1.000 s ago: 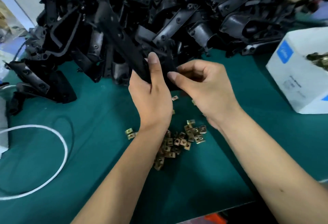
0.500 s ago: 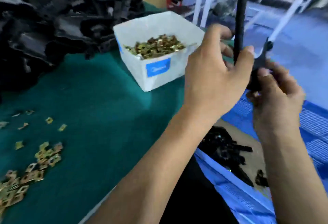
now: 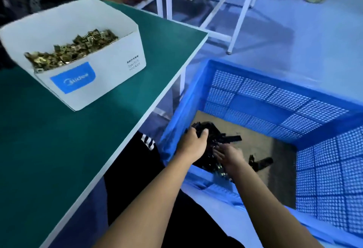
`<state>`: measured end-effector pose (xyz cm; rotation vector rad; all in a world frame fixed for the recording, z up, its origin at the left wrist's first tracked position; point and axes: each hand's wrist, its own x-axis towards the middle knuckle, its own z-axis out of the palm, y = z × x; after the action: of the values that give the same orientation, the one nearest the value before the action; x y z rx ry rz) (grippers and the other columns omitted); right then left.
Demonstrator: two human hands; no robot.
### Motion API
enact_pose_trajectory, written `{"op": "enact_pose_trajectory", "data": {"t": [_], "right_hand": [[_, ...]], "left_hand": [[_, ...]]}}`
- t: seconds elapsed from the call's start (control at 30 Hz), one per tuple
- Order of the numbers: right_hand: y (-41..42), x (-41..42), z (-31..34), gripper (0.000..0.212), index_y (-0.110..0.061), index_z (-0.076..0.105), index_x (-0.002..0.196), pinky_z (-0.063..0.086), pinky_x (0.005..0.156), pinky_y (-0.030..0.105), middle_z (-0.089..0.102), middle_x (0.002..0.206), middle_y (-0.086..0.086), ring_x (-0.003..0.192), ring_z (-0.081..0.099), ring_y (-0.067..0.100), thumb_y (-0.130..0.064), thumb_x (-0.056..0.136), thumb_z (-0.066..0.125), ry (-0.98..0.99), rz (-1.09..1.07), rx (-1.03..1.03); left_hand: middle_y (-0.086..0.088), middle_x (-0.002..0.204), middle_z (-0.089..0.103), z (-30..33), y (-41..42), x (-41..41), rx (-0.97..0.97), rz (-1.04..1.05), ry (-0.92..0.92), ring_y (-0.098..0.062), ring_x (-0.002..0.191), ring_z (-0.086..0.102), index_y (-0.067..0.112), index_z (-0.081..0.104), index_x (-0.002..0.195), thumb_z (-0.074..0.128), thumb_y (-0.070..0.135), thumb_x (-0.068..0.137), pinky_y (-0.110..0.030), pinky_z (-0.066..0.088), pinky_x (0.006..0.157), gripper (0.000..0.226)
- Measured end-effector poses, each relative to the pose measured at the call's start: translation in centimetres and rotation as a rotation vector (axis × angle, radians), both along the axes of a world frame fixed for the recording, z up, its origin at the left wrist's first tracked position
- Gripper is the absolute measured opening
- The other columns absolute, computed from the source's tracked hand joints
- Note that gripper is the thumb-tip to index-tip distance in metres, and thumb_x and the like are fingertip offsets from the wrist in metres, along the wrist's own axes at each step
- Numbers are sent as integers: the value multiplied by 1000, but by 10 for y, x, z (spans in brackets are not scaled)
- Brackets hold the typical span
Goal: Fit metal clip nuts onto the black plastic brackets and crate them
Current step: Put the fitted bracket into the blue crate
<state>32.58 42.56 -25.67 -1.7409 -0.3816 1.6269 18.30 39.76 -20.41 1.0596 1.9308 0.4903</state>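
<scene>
- Down in the blue crate (image 3: pixel 261 108), black brackets (image 3: pixel 218 137) lie heaped on its brown floor.
- Left hand (image 3: pixel 193 143) curls over the heap, gripping a bracket; right hand (image 3: pixel 228 155) is blurred, grip unclear.
- Half a second ago both hands held one bracket up above the crate.
- Clip nuts (image 3: pixel 72 51) fill the white box (image 3: pixel 94 82) on the worktop (image 3: pixel 59 149).

The white cardboard box (image 3: pixel 110 74) on the table bears a blue label (image 3: pixel 73 77) on its front reading "Midea" in pale letters. On its right side, small dark print reads, as far as the blur allows, "Switch socket" under a line too small to read.
</scene>
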Motion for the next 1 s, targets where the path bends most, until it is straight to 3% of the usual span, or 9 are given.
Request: {"op": "enact_pose_trajectory", "data": {"t": [0.07, 0.17, 0.3, 0.4, 0.5, 0.63, 0.7, 0.87, 1.0], "right_hand": [[2, -7, 4, 13, 9, 65, 107, 63, 68, 36, 66, 96, 33, 81, 71, 38, 4, 97, 58, -20, 31, 29], [11, -20, 28, 17, -3, 56, 82, 50, 51, 28, 55, 81, 21, 61, 55, 28, 6, 95, 54, -24, 90, 92], [21, -39, 83, 8, 5, 66, 95, 43, 41, 20, 62, 56, 8, 47, 56, 18, 4, 94, 58, -77, 93, 300], [23, -56, 144, 14, 5, 70, 96, 47, 46, 18, 68, 59, -3, 47, 58, 4, -8, 94, 66, -253, 91, 605], [13, -87, 208, 9, -2, 69, 87, 48, 54, 23, 69, 70, 1, 57, 60, 8, -8, 94, 67, -241, 159, 899], [-22, -152, 266, 13, -12, 69, 81, 49, 54, 32, 68, 69, 7, 60, 59, 16, -4, 90, 63, -238, 412, 1171], [-46, -191, 281, 17, -14, 69, 82, 56, 60, 42, 71, 74, 7, 64, 64, 21, -1, 88, 60, -207, 554, 1252], [-125, -298, 288, 24, -19, 67, 74, 56, 69, 56, 71, 74, 11, 72, 65, 37, -4, 91, 61, -128, 1059, 1287], [-190, -366, 276, 18, -14, 61, 73, 53, 63, 42, 67, 68, 6, 66, 64, 30, -19, 91, 62, -289, 1587, 1384]], "left_hand": [[-17, 136, 62, -5, 1, -3, 45, -24, 60, -38, 128, 55, 10, 55, 134, 44, 57, 103, -42, 44, 100, 57], [-14, 116, 70, 12, 7, -5, 162, -49, 97, -38, 115, 61, 12, 61, 111, 45, 51, 105, -42, 48, 91, 43], [-7, 102, 73, 77, 13, -1, 442, -83, 182, -32, 100, 65, 14, 66, 98, 51, 45, 105, -44, 52, 87, 35], [-1, 89, 74, 138, 8, -10, 748, -49, 165, -26, 85, 68, 15, 68, 91, 53, 38, 105, -44, 54, 79, 31], [-2, 75, 72, 190, -11, -37, 1022, 47, 78, -27, 72, 69, 9, 66, 84, 51, 34, 102, -45, 55, 69, 34], [-11, 73, 69, 226, -55, -97, 1207, 278, 0, -35, 72, 67, -1, 63, 84, 50, 28, 102, -53, 56, 68, 36], [-1, 71, 69, 232, -87, -132, 1265, 411, 7, -30, 68, 67, 2, 64, 84, 51, 25, 101, -50, 57, 65, 32], [2, 66, 66, 229, -191, -224, 1230, 723, 290, -22, 62, 64, 8, 64, 74, 53, 28, 101, -39, 51, 57, 35], [3, 65, 65, 216, -274, -284, 1072, 937, 553, -9, 62, 58, 8, 66, 73, 55, 26, 100, -33, 47, 63, 35]]}}
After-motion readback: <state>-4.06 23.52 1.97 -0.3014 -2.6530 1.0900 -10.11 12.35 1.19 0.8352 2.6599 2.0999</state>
